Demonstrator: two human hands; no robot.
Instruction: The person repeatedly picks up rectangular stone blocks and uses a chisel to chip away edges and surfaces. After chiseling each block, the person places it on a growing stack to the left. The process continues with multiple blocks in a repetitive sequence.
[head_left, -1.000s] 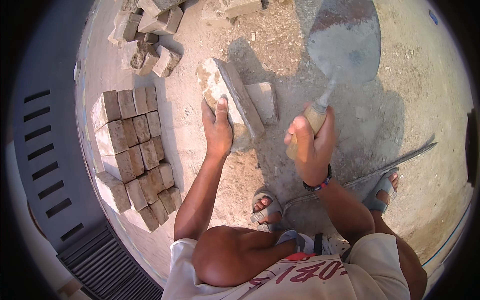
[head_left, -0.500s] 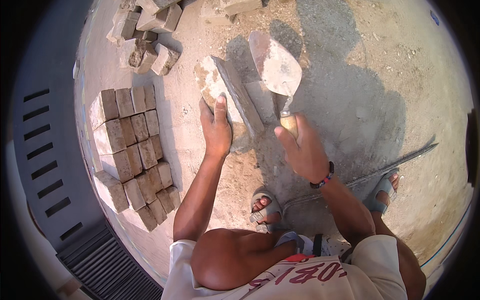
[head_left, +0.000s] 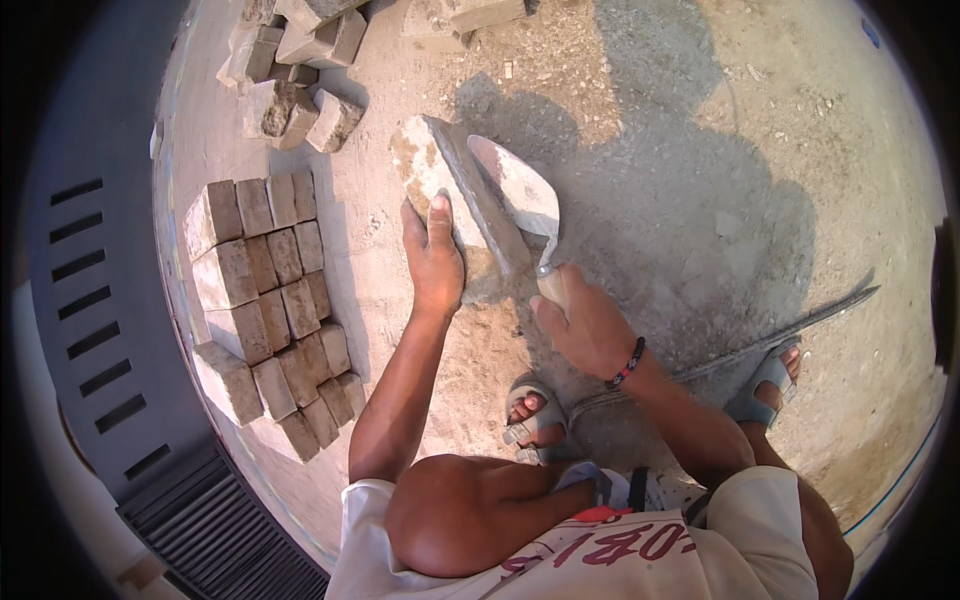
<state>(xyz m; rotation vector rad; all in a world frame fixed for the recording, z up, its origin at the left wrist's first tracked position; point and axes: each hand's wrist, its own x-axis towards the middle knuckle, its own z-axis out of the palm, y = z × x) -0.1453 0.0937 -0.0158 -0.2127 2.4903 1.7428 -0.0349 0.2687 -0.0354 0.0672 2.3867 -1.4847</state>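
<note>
My left hand (head_left: 434,262) grips the near end of a long, rough brick (head_left: 452,185), its thumb lying over the top face. Patches of pale old mortar cover the brick, which is tilted with its grey side turned to the right. My right hand (head_left: 588,322) is closed round the wooden handle of a pointed masonry trowel (head_left: 520,187). The trowel's blade, smeared with pale dried mortar, lies close along the brick's grey side; whether it touches cannot be made out. The fingers under the brick are hidden.
At left stands a neat stack of several bricks (head_left: 262,262), beside a dark slotted metal gate (head_left: 85,290). A loose heap of bricks (head_left: 300,115) lies at the far left. A long dark rod (head_left: 720,357) crosses the dusty ground near my sandalled feet.
The trowel has swung left and down, from apart on the right to right alongside the brick. My right hand moved left and slightly nearer with it. The left hand and brick stay nearly still.
</note>
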